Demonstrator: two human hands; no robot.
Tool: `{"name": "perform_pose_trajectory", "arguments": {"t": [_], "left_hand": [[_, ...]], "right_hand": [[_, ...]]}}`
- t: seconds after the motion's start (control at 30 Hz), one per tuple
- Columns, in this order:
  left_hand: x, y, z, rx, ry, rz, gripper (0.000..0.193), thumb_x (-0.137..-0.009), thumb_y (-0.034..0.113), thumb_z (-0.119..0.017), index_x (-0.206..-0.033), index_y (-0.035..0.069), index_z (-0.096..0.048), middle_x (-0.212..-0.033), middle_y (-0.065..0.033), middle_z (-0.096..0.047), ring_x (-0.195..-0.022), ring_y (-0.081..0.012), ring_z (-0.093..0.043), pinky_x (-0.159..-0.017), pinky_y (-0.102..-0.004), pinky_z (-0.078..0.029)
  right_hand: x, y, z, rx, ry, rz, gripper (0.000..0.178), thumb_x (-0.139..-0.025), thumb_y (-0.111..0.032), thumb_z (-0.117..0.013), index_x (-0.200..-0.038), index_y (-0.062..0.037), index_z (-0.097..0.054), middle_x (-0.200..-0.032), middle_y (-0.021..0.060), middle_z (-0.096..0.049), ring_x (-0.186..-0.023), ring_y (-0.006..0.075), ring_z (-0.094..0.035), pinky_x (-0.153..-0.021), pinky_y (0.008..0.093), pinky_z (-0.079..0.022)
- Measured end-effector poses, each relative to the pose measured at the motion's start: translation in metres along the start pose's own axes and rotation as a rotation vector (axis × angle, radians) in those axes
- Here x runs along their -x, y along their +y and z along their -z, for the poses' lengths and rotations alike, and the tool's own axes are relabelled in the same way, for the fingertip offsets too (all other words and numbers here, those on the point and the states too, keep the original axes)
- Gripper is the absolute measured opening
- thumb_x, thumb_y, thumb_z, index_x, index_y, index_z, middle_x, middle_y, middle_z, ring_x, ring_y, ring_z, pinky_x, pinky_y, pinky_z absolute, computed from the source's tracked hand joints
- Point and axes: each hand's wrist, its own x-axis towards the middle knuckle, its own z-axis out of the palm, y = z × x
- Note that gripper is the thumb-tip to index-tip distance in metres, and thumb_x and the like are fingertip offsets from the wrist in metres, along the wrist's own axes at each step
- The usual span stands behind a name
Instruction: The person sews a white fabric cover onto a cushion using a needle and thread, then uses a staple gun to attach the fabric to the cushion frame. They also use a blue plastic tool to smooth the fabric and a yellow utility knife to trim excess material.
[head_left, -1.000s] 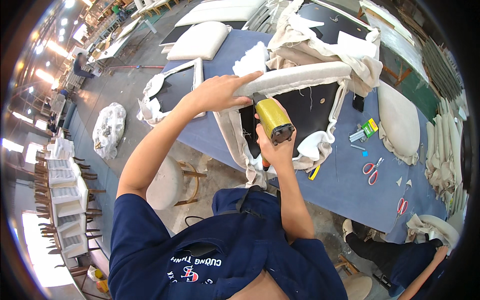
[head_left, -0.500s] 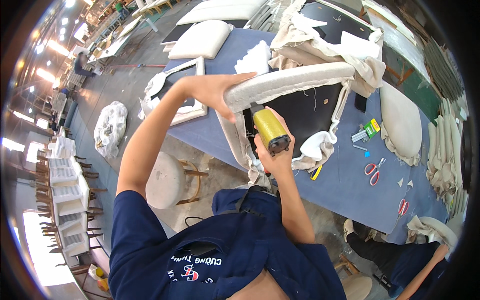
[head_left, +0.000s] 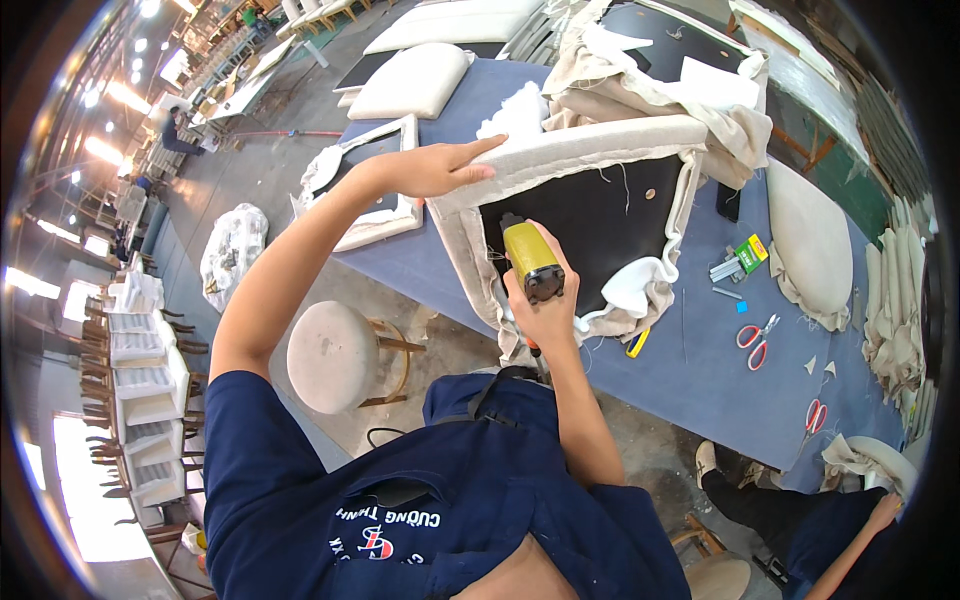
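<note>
A beige upholstered seat panel [head_left: 600, 143] with a black backing [head_left: 610, 225] lies underside up on the blue-covered table, its fabric edge folded inward and loose threads hanging from it. My left hand [head_left: 435, 170] rests on the panel's upper left corner, fingers stretched out along the padded edge. In my right hand [head_left: 548, 310] is a yellow staple gun [head_left: 530, 250], its nose over the backing near the left inner edge. White wadding [head_left: 632, 290] bulges out at the panel's lower right corner.
To the right lie a box of staples [head_left: 748, 254], red-handled snips [head_left: 756, 340], scissors [head_left: 814, 418], a phone [head_left: 729, 204] and a padded cushion [head_left: 812, 245]. A yellow cutter [head_left: 638, 343] lies beside the panel. A round stool [head_left: 333, 357] stands left; another person's arm [head_left: 850, 550] shows lower right.
My left hand has turned flatter along the corner, its thumb lifted from the panel's inner side. The staple gun has drawn slightly down, away from the upper fabric edge.
</note>
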Motion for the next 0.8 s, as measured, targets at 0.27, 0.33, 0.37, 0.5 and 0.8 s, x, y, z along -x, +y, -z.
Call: {"name": "perform_pose_trajectory", "arguments": {"t": [0.27,0.33,0.37,0.5,0.8], "left_hand": [[-0.002,-0.008,-0.011,-0.040,0.135,-0.236,0.074,-0.109,0.049,-0.051,-0.171,0.020,-0.022,-0.161,-0.0240,-0.048,-0.137,-0.0454,-0.056,-0.117,-0.0509,-0.043],[-0.005,-0.001,-0.011,-0.026,0.131,-0.246,0.074,-0.109,0.048,-0.053,-0.171,0.021,-0.023,-0.159,-0.0240,-0.051,-0.136,-0.0455,-0.056,-0.117,-0.0511,-0.044],[-0.002,-0.004,-0.012,-0.020,0.138,-0.243,0.074,-0.108,0.047,-0.054,-0.171,0.021,-0.024,-0.157,-0.0243,-0.052,-0.136,-0.0457,-0.057,-0.116,-0.0513,-0.044],[0.000,-0.006,-0.016,-0.060,0.196,-0.247,0.075,-0.107,0.047,-0.057,-0.170,0.023,-0.026,-0.149,-0.0265,-0.059,-0.132,-0.0463,-0.059,-0.114,-0.0522,-0.046],[0.000,-0.006,-0.014,-0.062,0.165,-0.221,0.078,-0.105,0.051,-0.058,-0.170,0.022,-0.027,-0.153,-0.0244,-0.056,-0.136,-0.0428,-0.058,-0.116,-0.0507,-0.044]], "right_hand": [[-0.027,-0.038,0.007,-0.010,0.036,0.172,0.073,-0.075,-0.002,-0.077,-0.144,0.0037,-0.056,-0.123,0.0239,-0.072,-0.101,0.0347,-0.078,-0.091,0.0375,-0.059],[-0.032,-0.029,0.007,-0.047,0.015,0.185,0.070,-0.076,-0.003,-0.076,-0.143,0.0043,-0.057,-0.120,0.0237,-0.073,-0.102,0.0346,-0.077,-0.093,0.0380,-0.058],[-0.033,-0.026,0.004,-0.043,-0.002,0.171,0.069,-0.077,-0.003,-0.076,-0.142,0.0044,-0.057,-0.120,0.0236,-0.073,-0.102,0.0344,-0.077,-0.093,0.0381,-0.058],[-0.028,-0.017,-0.003,-0.032,0.011,0.111,0.066,-0.077,-0.002,-0.075,-0.141,0.0034,-0.059,-0.114,0.0224,-0.075,-0.100,0.0331,-0.078,-0.092,0.0375,-0.058],[-0.034,-0.014,-0.006,-0.051,0.031,0.122,0.066,-0.076,-0.002,-0.075,-0.140,0.0033,-0.059,-0.111,0.0223,-0.075,-0.097,0.0348,-0.078,-0.090,0.0377,-0.059]]}}
